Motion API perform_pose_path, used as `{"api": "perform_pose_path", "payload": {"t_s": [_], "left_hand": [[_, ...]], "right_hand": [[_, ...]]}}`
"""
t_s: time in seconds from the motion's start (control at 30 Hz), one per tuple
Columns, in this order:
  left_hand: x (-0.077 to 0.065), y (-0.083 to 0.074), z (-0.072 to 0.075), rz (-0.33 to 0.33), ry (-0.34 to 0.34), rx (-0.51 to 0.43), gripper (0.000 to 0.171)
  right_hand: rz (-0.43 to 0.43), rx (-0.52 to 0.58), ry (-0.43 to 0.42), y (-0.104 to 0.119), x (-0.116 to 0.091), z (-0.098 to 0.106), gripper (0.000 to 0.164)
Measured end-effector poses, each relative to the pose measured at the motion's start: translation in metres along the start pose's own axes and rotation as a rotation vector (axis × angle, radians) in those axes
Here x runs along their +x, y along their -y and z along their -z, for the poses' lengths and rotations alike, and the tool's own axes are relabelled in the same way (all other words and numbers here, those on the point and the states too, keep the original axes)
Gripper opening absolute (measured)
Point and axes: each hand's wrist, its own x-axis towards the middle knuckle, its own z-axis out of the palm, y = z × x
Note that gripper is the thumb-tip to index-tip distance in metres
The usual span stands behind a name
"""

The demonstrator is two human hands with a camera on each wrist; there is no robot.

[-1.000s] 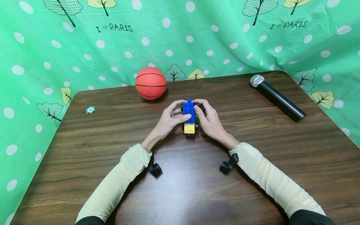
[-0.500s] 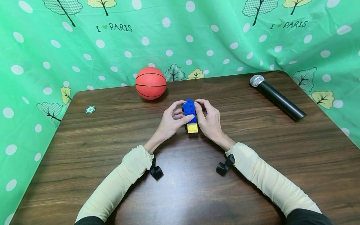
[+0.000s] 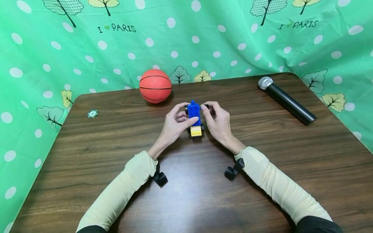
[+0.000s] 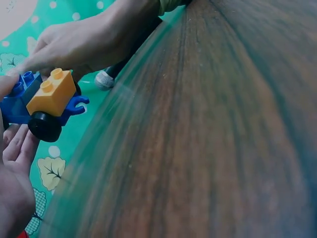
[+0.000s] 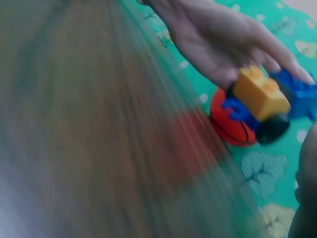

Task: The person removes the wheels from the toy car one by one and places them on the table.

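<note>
A toy car of blue and yellow building blocks (image 3: 193,111) with black wheels is held up in front of me. My left hand (image 3: 175,124) grips it, thumb on top and fingers at its left side and beneath. The fingertips of my right hand (image 3: 218,124) pinch a black wheel (image 3: 207,106) at the car's far right corner. That wheel stands a little out from the body; whether it is still joined is hard to tell. In the left wrist view, the yellow block (image 4: 52,91), a near wheel (image 4: 44,127) and a blue hook (image 4: 77,105) show.
A small red basketball (image 3: 155,86) stands behind the hands on the brown wooden table (image 3: 186,194). At the back right lies a black microphone (image 3: 287,100). A green and white poker chip (image 3: 92,113) lies at the left. Behind the table hangs a green dotted cloth (image 3: 186,38).
The car swung right and then back left. My right fingers moved slightly outward, and the far right wheel now stands farther from the car's body than before.
</note>
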Motion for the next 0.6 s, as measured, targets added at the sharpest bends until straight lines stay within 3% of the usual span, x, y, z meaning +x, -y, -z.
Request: {"api": "perform_pose_path", "payload": {"t_s": [0.13, 0.33, 0.6], "left_hand": [[0.0, 0.002, 0.004, 0.008, -0.008, -0.017, 0.051], [-0.001, 0.005, 0.01, 0.026, -0.029, -0.066, 0.05], [-0.001, 0.007, 0.014, 0.052, -0.026, -0.086, 0.05]], "right_hand": [[0.027, -0.079, 0.047, -0.013, 0.004, 0.008, 0.018], [-0.033, -0.193, 0.087, -0.03, 0.007, 0.022, 0.032], [-0.028, -0.277, 0.115, -0.045, 0.01, 0.034, 0.028]]}}
